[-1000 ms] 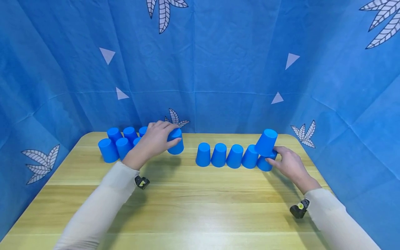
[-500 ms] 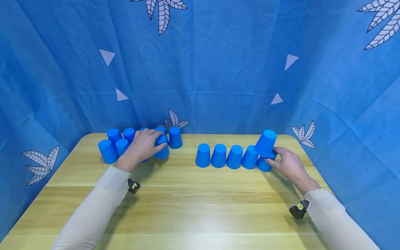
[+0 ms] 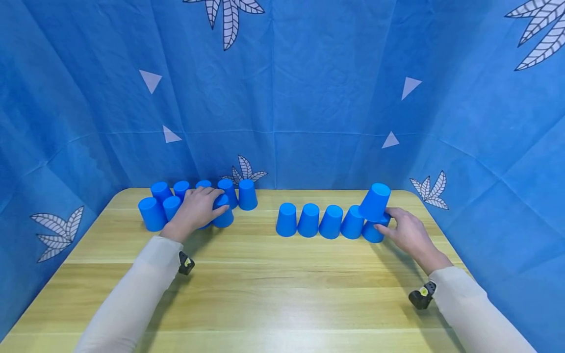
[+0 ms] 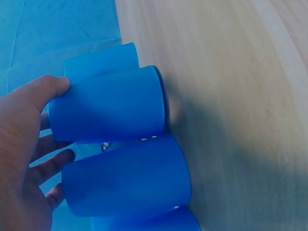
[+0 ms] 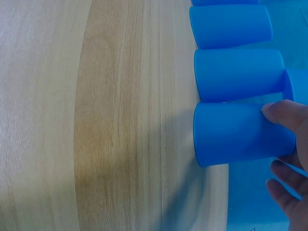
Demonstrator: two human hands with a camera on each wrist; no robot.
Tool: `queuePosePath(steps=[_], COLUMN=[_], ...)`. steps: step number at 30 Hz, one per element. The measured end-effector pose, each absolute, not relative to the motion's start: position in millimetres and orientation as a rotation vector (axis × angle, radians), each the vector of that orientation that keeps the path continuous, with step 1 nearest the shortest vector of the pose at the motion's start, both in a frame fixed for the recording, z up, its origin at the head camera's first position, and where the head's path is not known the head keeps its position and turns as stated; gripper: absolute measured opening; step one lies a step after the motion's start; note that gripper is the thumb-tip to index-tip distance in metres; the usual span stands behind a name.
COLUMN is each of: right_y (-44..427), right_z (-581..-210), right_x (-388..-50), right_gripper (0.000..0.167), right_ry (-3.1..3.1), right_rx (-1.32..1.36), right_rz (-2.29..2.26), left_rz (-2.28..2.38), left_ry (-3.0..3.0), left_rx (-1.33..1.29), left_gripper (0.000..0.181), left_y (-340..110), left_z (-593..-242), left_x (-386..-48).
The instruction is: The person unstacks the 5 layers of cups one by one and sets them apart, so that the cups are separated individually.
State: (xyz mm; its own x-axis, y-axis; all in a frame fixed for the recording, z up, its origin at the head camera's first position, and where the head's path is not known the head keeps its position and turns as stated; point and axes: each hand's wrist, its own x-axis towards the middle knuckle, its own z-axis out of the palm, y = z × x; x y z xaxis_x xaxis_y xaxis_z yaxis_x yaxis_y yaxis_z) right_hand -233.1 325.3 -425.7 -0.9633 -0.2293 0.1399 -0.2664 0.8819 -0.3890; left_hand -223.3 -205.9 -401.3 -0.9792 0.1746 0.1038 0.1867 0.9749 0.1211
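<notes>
My left hand (image 3: 194, 211) grips an upside-down blue cup (image 3: 224, 215) at the right end of the front row in the left group. The left wrist view shows the thumb on the near side of this cup (image 4: 108, 106), close to its base, with a neighbouring cup (image 4: 127, 175) beside it. Over on the right, my right hand (image 3: 410, 233) holds the end cup (image 3: 372, 233) of a row of upside-down blue cups, thumb on its side in the right wrist view. One more cup (image 3: 375, 202) sits upside down above the last two cups of that row.
Behind the left hand stands a back row of several blue cups (image 3: 248, 196). More cups (image 3: 152, 215) of the front row are to its left. The wooden table (image 3: 282, 284) ends at a blue curtain (image 3: 318, 98) with leaf prints.
My left hand has moved left and down with a cup, from in front of the back row's right end to the front row's end. The right hand stays in place.
</notes>
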Motion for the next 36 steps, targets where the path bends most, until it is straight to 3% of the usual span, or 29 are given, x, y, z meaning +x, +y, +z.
queuePosePath(steps=[14,36], right_y=[325,324], right_z=[-423,-424], right_x=[-234,-233], right_gripper=[0.063,0.066], right_ry=[-2.963,-2.989], right_rx=[0.384,0.355], right_rz=[0.623,0.661], left_rz=[-0.169,-0.237], left_ry=[-2.961,-2.764], left_rx=[-0.347,-0.715], left_gripper=[0.064,0.058], left_y=[-200,-80], left_z=[-395,-344], left_x=[-224,-220])
